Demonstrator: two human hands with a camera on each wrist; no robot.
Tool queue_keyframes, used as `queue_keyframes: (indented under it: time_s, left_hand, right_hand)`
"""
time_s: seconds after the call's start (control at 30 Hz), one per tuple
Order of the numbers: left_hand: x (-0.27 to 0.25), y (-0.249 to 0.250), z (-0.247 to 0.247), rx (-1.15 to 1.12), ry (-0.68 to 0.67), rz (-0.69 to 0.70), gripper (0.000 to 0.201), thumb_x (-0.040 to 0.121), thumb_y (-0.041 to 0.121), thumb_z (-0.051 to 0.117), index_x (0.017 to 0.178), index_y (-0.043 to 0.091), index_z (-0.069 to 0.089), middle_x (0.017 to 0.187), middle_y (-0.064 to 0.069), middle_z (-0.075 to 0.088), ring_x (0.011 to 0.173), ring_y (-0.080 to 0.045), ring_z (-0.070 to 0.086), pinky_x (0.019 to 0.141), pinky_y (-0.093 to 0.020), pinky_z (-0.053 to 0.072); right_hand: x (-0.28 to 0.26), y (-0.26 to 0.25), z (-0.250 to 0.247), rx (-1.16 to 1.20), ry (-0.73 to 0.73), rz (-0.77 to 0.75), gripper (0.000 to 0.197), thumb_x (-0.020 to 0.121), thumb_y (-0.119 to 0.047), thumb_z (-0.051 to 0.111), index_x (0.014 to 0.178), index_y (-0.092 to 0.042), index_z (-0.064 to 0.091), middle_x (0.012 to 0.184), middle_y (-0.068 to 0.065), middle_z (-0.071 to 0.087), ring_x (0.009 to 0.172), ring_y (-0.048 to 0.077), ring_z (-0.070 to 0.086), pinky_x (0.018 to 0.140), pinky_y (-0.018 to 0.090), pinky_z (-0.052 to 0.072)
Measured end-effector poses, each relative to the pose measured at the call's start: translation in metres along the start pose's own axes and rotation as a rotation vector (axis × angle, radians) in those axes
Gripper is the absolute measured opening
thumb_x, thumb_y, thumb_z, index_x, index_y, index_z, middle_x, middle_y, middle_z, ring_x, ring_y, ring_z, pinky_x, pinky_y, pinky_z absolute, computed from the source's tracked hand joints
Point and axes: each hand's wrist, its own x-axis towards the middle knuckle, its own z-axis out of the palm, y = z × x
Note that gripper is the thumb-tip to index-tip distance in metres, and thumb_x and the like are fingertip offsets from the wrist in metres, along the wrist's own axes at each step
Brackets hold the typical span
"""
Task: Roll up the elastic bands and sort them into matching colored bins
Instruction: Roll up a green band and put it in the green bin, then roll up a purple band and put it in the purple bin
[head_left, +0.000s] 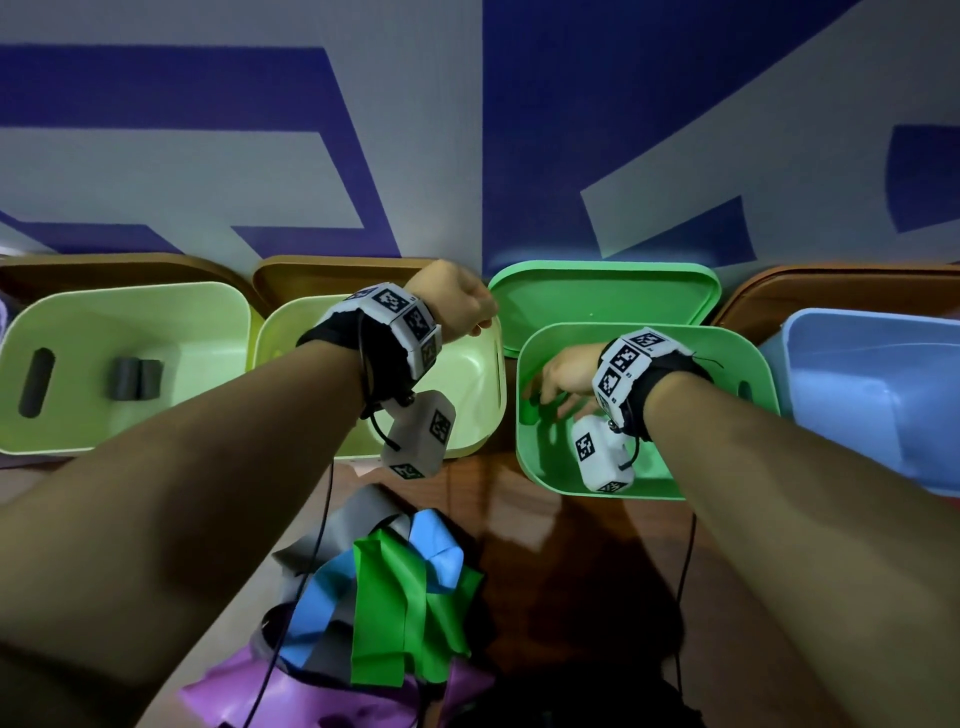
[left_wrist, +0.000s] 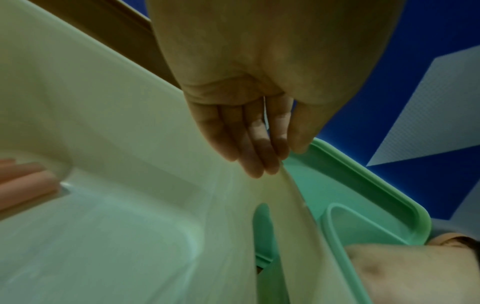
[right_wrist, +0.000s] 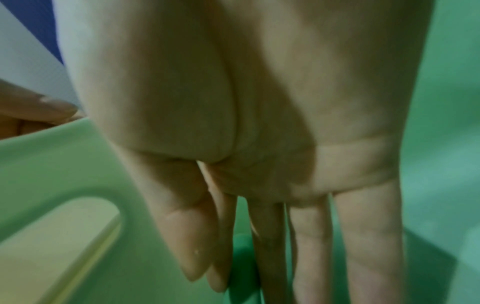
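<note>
Right hand (right_wrist: 259, 144), fingers straight, touches green roll (right_wrist: 242, 265) in smooth bin (head_left: 535, 457); left hand (left_wrist: 259, 92) relaxed.

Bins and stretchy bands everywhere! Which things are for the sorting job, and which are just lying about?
For the job:
- green bin
- green roll under the right hand
- blue bin
- pale bins
- grey rolls
- band pile
- left hand

Just lying about:
- green lid
- brown lids
- cables
</note>
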Motion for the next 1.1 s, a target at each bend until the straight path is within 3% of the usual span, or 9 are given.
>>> queue_keyframes:
  time_s: [0.13, 0.23, 0.37, 0.47, 0.57, 0.7, 0.87, 0.97, 1.1]
  left_hand:
    - [0.000, -0.002, -0.001, -0.019, 0.028, -0.020, 0.022, 0.094, 0.020, 0.058, 0.074, 0.020, 0.066, 0.082, 0.000, 0.072, 0.078, -0.014, 0.069, 0.071, -0.029, 0.055]
    - [-0.002, -0.004, -0.002, -0.027, 0.025, -0.045, 0.020, 0.094, 0.018, 0.057, 0.078, 0.015, 0.069, 0.085, -0.004, 0.073, 0.083, -0.020, 0.070, 0.079, -0.035, 0.057]
    - [-0.006, -0.003, -0.004, -0.021, 0.037, -0.071, 0.022, 0.094, 0.018, 0.055, 0.086, 0.006, 0.072, 0.091, -0.009, 0.074, 0.091, -0.025, 0.069, 0.084, -0.038, 0.055]
    - [-0.009, -0.003, -0.006, -0.019, 0.033, -0.082, 0.024, 0.095, 0.019, 0.054, 0.083, 0.008, 0.071, 0.091, -0.009, 0.074, 0.092, -0.025, 0.069, 0.085, -0.038, 0.055]
    - [-0.011, -0.002, -0.008, -0.022, 0.038, -0.082, 0.024, 0.094, 0.020, 0.055, 0.079, 0.011, 0.070, 0.091, -0.008, 0.074, 0.091, -0.024, 0.069, 0.085, -0.038, 0.055]
    - [-0.016, 0.002, -0.012, -0.044, 0.055, -0.083, 0.021, 0.095, 0.019, 0.055, 0.080, 0.013, 0.069, 0.092, -0.005, 0.073, 0.080, -0.016, 0.067, 0.078, -0.031, 0.054]
    - [-0.033, 0.007, -0.023, -0.070, 0.087, -0.056, 0.022, 0.095, 0.017, 0.054, 0.080, 0.014, 0.069, 0.092, -0.007, 0.073, 0.080, -0.017, 0.067, 0.077, -0.030, 0.054]
    - [-0.048, 0.008, -0.031, -0.097, 0.110, -0.028, 0.022, 0.095, 0.018, 0.055, 0.077, 0.017, 0.067, 0.091, -0.006, 0.074, 0.077, -0.015, 0.066, 0.074, -0.027, 0.054]
    - [-0.075, 0.008, -0.043, -0.131, 0.128, 0.010, 0.021, 0.095, 0.020, 0.057, 0.081, 0.012, 0.069, 0.090, -0.006, 0.074, 0.080, -0.016, 0.067, 0.074, -0.026, 0.053]
  right_hand:
    - [0.001, -0.006, 0.003, -0.128, 0.009, -0.003, 0.031, 0.093, -0.004, 0.054, 0.124, -0.002, 0.056, 0.137, 0.016, 0.049, 0.110, 0.033, 0.062, 0.080, 0.036, 0.053]
    - [0.001, -0.010, 0.007, -0.271, -0.003, 0.000, 0.032, 0.093, -0.006, 0.054, 0.124, 0.001, 0.057, 0.135, 0.018, 0.051, 0.111, 0.034, 0.062, 0.061, 0.030, 0.048]
    - [0.003, -0.012, 0.007, -0.322, -0.025, -0.005, 0.030, 0.093, -0.006, 0.054, 0.123, 0.001, 0.057, 0.133, 0.018, 0.052, 0.105, 0.033, 0.063, 0.058, 0.029, 0.046]
    - [0.001, -0.010, 0.005, -0.275, -0.015, -0.010, 0.027, 0.094, -0.005, 0.053, 0.121, -0.001, 0.057, 0.133, 0.017, 0.051, 0.093, 0.028, 0.059, 0.052, 0.026, 0.045]
    - [-0.002, -0.007, 0.002, -0.221, -0.006, -0.016, 0.029, 0.095, -0.005, 0.052, 0.123, -0.004, 0.056, 0.132, 0.014, 0.052, 0.096, 0.026, 0.062, 0.049, 0.023, 0.044]
    - [-0.010, -0.004, -0.006, -0.121, -0.028, -0.052, 0.030, 0.096, -0.006, 0.052, 0.125, -0.004, 0.057, 0.100, 0.006, 0.058, 0.078, 0.017, 0.059, 0.037, 0.015, 0.042]
    - [-0.037, -0.005, -0.027, -0.064, 0.010, -0.118, 0.026, 0.093, -0.016, 0.059, 0.119, -0.017, 0.065, 0.102, 0.000, 0.068, 0.080, 0.010, 0.064, 0.053, 0.017, 0.051]
    - [-0.061, -0.007, -0.035, -0.062, 0.052, -0.102, 0.020, 0.092, -0.026, 0.061, 0.111, -0.028, 0.068, 0.108, -0.003, 0.070, 0.089, 0.013, 0.068, 0.061, 0.023, 0.044]
    - [-0.098, -0.015, -0.029, 0.011, 0.132, -0.141, 0.018, 0.093, -0.024, 0.060, 0.109, -0.024, 0.067, 0.106, -0.001, 0.071, 0.089, 0.015, 0.065, 0.063, 0.024, 0.043]
